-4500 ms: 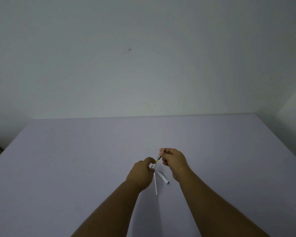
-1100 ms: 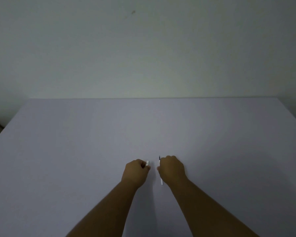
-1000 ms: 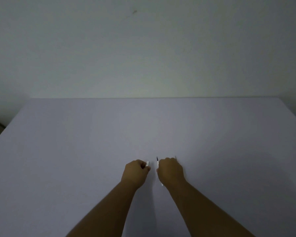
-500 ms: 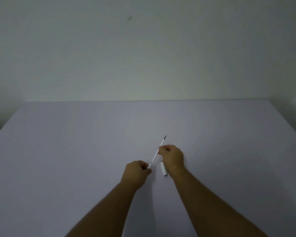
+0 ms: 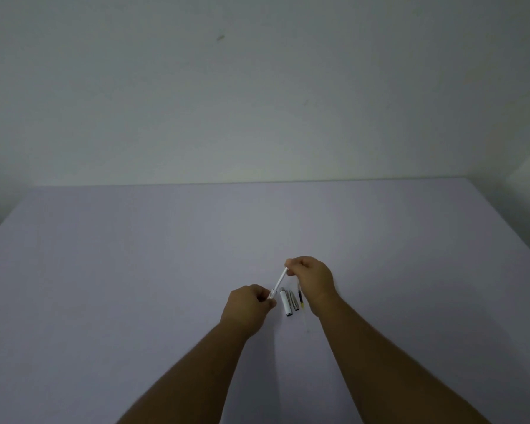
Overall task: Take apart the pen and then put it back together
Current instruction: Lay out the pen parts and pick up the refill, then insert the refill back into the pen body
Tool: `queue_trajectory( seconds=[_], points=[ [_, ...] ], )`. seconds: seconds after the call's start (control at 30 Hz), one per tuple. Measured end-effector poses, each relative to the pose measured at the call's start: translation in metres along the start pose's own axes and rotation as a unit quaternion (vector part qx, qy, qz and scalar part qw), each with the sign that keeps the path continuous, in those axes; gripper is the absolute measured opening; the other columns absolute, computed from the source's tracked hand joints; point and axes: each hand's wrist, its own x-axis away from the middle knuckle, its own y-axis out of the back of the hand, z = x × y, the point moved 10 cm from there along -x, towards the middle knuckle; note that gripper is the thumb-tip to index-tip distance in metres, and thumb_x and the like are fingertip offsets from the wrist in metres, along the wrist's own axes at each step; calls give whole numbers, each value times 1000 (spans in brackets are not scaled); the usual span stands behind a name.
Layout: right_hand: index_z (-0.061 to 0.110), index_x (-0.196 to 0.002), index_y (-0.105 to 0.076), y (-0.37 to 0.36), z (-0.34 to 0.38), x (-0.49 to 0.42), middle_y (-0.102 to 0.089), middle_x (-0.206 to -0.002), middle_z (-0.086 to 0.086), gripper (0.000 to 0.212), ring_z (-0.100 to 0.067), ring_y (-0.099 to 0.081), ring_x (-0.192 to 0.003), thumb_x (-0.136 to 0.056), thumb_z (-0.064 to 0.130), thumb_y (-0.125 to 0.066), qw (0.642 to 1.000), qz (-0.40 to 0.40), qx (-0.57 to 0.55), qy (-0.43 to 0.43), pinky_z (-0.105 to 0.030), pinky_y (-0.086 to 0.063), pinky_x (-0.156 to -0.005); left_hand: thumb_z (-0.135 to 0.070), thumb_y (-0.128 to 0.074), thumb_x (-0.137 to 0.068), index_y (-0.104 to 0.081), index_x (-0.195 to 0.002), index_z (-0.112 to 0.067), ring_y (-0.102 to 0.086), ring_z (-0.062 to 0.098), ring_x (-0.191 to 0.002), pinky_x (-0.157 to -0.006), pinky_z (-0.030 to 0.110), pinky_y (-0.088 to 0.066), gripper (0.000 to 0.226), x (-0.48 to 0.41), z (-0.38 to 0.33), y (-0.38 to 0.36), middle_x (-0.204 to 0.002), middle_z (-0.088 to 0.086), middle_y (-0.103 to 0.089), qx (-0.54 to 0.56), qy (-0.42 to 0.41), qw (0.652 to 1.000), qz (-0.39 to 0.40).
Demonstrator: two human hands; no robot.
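A thin white refill [image 5: 279, 281] runs slantwise between my two hands above the pale table [image 5: 135, 255]. My left hand [image 5: 248, 307] is closed around the pen barrel, which is almost hidden in the fist, and the refill's lower end enters it there. My right hand [image 5: 311, 278] pinches the refill's upper end. On the table between my wrists lies the white pen cap [image 5: 286, 302] with its clip. Just to its right lies a small dark piece with a yellow end [image 5: 300, 298].
The table is a wide, pale lilac surface that reaches back to a plain wall [image 5: 257, 102]. Its right edge [image 5: 514, 228] and its left edge [image 5: 3, 228] slant toward me.
My right hand slid down the refill, so less of it shows between the hands, and the dark tip above the fingers is hidden. The cap and the dark yellow-ended piece show on the table.
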Motion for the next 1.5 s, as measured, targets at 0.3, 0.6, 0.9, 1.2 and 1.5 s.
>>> queue_trajectory(
  seconds=[0.3, 0.6, 0.9, 1.2, 1.5],
  points=[
    [16, -75, -70, -6, -18, -5, -64, -70, 5, 20, -9, -56, -67, -81, 35, -67, 996, 66, 46, -34, -24, -41, -61, -27, -63, -85, -69, -94, -17, -55, 12, -64, -72, 36, -59, 15, -4, -2, 0, -72, -6, -60, -4, -1, 1000, -3],
    [7, -94, -67, -8, -41, -13, -70, -101, -11, 23, -26, -66, -94, -88, 24, -54, 890, 42, 454, -6, -28, -49, -71, -25, -60, -87, -61, -111, -26, -54, 7, -63, -62, 27, -54, 24, -5, 6, 7, -75, -5, -59, 12, -5, 1000, -2],
    [8, -89, -67, -9, -39, -8, -71, -96, -8, 28, -26, -67, -88, -87, 34, -57, 894, -6, 448, -28, -28, -47, -66, -26, -59, -88, -59, -113, -27, -54, 7, -63, -64, 28, -55, 25, -4, 10, 7, -72, -7, -57, 13, 2, 1000, 1],
    [12, -67, -63, 12, -5, -11, -50, -55, 0, 22, -16, -42, -50, -86, 19, -54, 997, -75, 15, -29, -27, -38, -55, -26, -59, -89, -59, -111, -29, -55, 9, -62, -64, 29, -57, 23, 1, -3, 6, -75, -4, -59, 16, -12, 1000, 12],
    [20, -74, -63, 7, 4, -1, -61, -73, -4, 11, -12, -46, -57, -84, 20, -65, 993, -41, -103, -38, -26, -45, -55, -25, -60, -89, -58, -113, -28, -53, 7, -60, -57, 21, -50, 25, 9, -15, 3, -79, -3, -59, 9, -24, 1000, 12]
  ],
)
